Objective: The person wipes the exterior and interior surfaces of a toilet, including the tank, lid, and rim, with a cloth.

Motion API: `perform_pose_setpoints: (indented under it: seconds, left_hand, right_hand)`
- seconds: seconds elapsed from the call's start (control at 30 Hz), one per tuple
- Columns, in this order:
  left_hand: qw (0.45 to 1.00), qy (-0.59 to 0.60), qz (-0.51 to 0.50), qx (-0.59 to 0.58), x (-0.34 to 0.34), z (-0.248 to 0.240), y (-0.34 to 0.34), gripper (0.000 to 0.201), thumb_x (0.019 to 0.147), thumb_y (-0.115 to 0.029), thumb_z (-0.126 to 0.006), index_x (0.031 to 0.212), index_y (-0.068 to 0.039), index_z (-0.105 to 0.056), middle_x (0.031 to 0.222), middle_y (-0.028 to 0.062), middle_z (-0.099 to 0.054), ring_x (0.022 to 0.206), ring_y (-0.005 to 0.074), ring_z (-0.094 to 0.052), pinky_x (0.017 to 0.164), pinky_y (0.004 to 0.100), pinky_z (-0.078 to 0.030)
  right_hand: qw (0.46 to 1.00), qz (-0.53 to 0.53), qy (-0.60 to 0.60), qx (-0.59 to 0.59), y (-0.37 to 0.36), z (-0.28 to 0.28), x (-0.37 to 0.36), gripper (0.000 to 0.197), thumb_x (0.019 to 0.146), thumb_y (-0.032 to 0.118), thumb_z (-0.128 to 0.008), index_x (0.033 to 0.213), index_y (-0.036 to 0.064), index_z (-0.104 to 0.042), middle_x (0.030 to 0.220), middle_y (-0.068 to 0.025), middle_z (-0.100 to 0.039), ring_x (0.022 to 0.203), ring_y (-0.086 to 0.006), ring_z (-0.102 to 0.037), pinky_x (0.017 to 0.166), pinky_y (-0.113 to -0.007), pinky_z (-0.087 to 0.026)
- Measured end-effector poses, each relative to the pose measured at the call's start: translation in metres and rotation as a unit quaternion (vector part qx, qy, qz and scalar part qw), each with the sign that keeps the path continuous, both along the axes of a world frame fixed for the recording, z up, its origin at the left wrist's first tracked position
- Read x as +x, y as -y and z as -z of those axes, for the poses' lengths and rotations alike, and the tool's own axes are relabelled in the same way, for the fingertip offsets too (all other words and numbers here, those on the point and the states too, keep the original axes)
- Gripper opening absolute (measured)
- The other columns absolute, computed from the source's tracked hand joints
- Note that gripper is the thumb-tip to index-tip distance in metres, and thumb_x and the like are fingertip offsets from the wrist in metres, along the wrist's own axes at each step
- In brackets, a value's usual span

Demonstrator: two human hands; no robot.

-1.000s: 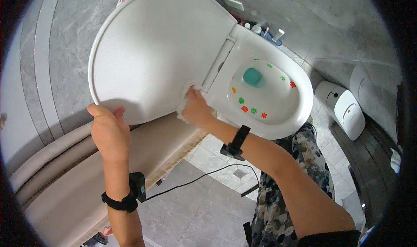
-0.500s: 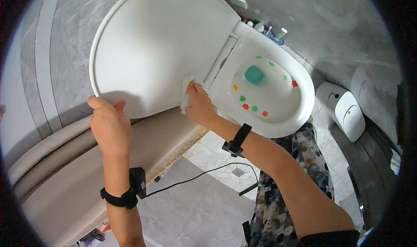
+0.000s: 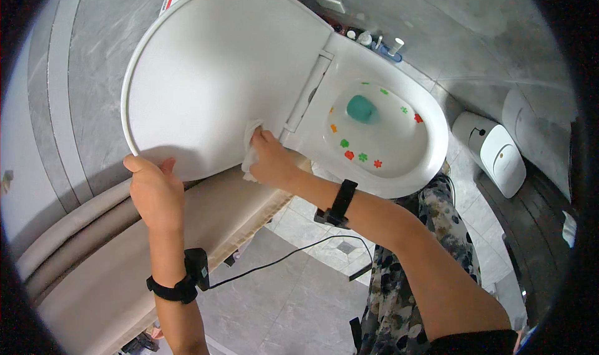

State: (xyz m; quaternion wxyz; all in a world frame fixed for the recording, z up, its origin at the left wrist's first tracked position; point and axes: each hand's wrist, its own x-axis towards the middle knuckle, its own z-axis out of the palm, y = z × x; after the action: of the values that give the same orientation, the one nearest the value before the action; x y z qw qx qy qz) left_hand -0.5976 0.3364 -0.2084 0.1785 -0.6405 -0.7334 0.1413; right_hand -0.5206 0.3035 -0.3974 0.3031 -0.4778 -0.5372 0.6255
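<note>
A white toilet lid (image 3: 206,74) stands raised, joined by its hinge to the toilet bowl (image 3: 430,127). At the lid's lower left edge, my left hand (image 3: 157,186) is closed round the rim, thumb and fingers gripping it. My right hand (image 3: 271,160) pinches a crumpled white tissue (image 3: 251,140) and presses it to the lid's surface near the lower edge, a little left of the hinge. Part of the tissue hangs down past that edge. Inside the bowl are blue-green water (image 3: 360,108) and several red, green and orange flower-shaped stickers.
Below the lid lies a padded beige piece (image 3: 125,255) with a worn edge. Small bottles (image 3: 365,38) stand behind the bowl. To the right are a white bin (image 3: 490,152) and a dark bench-like surface (image 3: 530,224). A black cable (image 3: 287,252) runs from my left wrist strap.
My right hand has slid a little left along the lid with the tissue, away from the hinge. My left hand keeps its hold on the rim. The whole view has shifted slightly.
</note>
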Motion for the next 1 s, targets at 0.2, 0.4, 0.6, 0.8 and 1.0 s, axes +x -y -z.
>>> perform_pose_setpoints:
  seconds: [0.2,0.4,0.6,0.8,1.0]
  left_hand:
    - [0.999,0.013,0.040,0.005,0.013,0.007,-0.006,0.034,0.072,-0.006,-0.059,0.080,0.002,-0.027,0.056,0.0209,-0.053,0.057,0.0386,-0.055,0.049,0.0421,-0.044]
    - [0.999,-0.008,0.038,0.000,0.002,0.000,0.000,0.035,0.072,-0.007,-0.060,0.080,0.002,-0.028,0.056,0.0210,-0.052,0.056,0.0380,-0.055,0.049,0.0416,-0.044]
    - [1.000,-0.003,0.012,0.002,0.006,0.004,-0.005,0.034,0.072,-0.007,-0.059,0.080,0.003,-0.028,0.057,0.0215,-0.053,0.058,0.0382,-0.056,0.049,0.0413,-0.045]
    - [1.000,0.011,0.002,0.003,0.012,0.004,-0.005,0.033,0.072,-0.006,-0.058,0.081,0.003,-0.028,0.058,0.0206,-0.054,0.059,0.0375,-0.057,0.051,0.0418,-0.045]
    - [1.000,0.027,0.010,0.010,0.005,0.004,-0.005,0.036,0.072,-0.007,-0.061,0.082,0.001,-0.028,0.061,0.0233,-0.053,0.061,0.0410,-0.055,0.050,0.0426,-0.044]
  right_hand:
    - [0.995,0.089,0.004,-0.034,-0.004,0.029,0.006,0.058,0.061,0.008,-0.056,0.111,-0.0116,-0.033,0.108,-0.0240,-0.041,0.100,-0.0369,-0.044,0.086,-0.038,-0.038]
    - [0.999,0.029,-0.022,-0.002,-0.003,-0.005,0.008,0.054,0.061,0.007,-0.055,0.109,-0.0091,-0.036,0.106,-0.0227,-0.041,0.098,-0.0367,-0.043,0.084,-0.038,-0.039]
    - [0.996,0.084,-0.006,0.028,0.007,0.016,0.005,0.061,0.060,0.007,-0.055,0.115,-0.0064,-0.031,0.107,-0.0224,-0.040,0.098,-0.0368,-0.043,0.083,-0.039,-0.038]
    - [0.973,0.120,-0.032,-0.194,0.031,0.059,-0.008,0.061,0.061,0.009,-0.058,0.114,-0.0064,-0.034,0.104,-0.0220,-0.047,0.095,-0.0338,-0.048,0.076,-0.037,-0.042]
    - [0.919,0.051,-0.325,-0.216,-0.018,0.081,-0.018,0.035,0.058,0.007,-0.060,0.093,0.0038,-0.054,0.084,-0.0131,-0.058,0.075,-0.0269,-0.056,0.066,-0.033,-0.045]
